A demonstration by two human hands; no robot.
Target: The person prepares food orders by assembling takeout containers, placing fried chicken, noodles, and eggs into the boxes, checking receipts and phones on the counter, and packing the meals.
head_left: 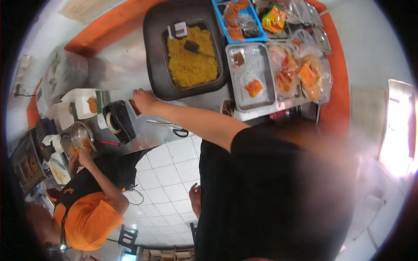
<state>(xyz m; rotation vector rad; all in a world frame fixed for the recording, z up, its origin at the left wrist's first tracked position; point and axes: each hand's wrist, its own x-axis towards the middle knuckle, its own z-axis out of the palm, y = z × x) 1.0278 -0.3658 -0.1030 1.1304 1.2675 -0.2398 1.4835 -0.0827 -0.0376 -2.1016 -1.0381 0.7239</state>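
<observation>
Stretched leftward across the metal counter [141, 135], my right hand [145, 102] has its fingers bent over a small dark red sachet [135, 108] with a pale edge. The thumb is hidden, but the sachet appears pinched under the fingers. Just below and left stands a black tape dispenser [123, 122] with a roll of tape. Low by my side, over the tiled floor, hangs my left hand [195, 199]; its fingers curl loosely with nothing visible in them. Scissors with black handles [180, 132] lie on the counter below my right forearm.
A big black pan [156, 69] holds yellow rice with a dark scoop. Metal trays [274, 98] and a blue tray [213, 5] with bagged food stand right. Left are an open food box [81, 104], a steel bowl [78, 128] and a co-worker in an orange shirt [89, 222].
</observation>
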